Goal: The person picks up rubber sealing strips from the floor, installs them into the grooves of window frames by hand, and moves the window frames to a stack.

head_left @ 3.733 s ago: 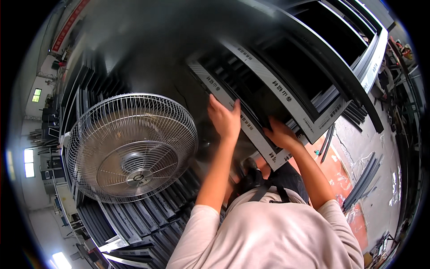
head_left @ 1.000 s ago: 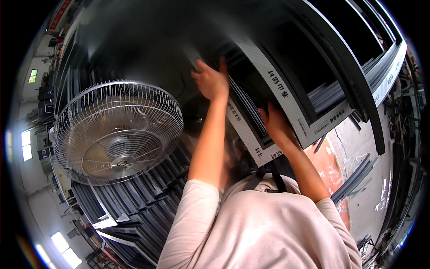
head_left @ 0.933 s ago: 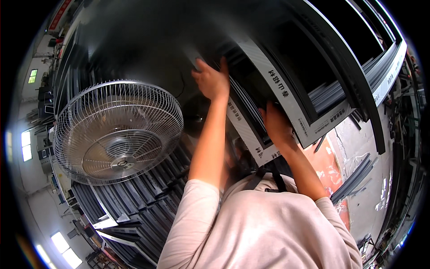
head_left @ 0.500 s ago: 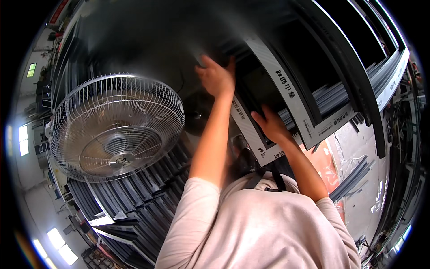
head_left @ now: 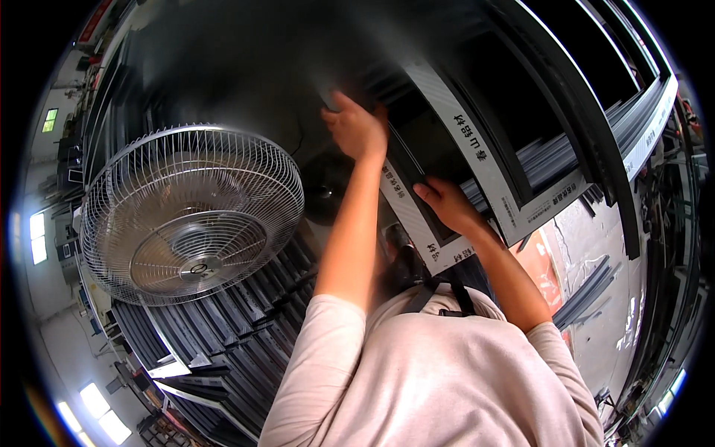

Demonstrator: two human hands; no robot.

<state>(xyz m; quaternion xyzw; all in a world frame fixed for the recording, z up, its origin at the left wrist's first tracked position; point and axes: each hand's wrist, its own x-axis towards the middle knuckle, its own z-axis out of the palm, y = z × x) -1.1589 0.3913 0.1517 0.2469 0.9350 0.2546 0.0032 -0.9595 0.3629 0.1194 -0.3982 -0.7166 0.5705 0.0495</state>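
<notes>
A dark rectangular frame (head_left: 418, 205) with a white printed protective strip along its face stands tilted in front of me, its near corner close to my waist. My left hand (head_left: 359, 132) is closed round the far part of its left side, fingers on the outer side and thumb toward the inside. Nearer the corner, my right hand (head_left: 449, 206) grips the same frame, its thumb over the inner edge; the other fingers are partly hidden. Just right of it leans another dark frame (head_left: 514, 212) with white film, which neither hand clearly holds.
A large round wire-caged fan (head_left: 194, 216) stands close to my left arm. Stacked dark profiles (head_left: 246, 298) lie below and behind it. More frames lean at the right. Loose dark strips (head_left: 585, 294) lie on the pale floor (head_left: 596, 335) beyond my right arm.
My right hand has moved slightly left, its thumb now over the frame's inner edge. The held frame has shifted a little left, and my left hand has stayed nearly in place on it.
</notes>
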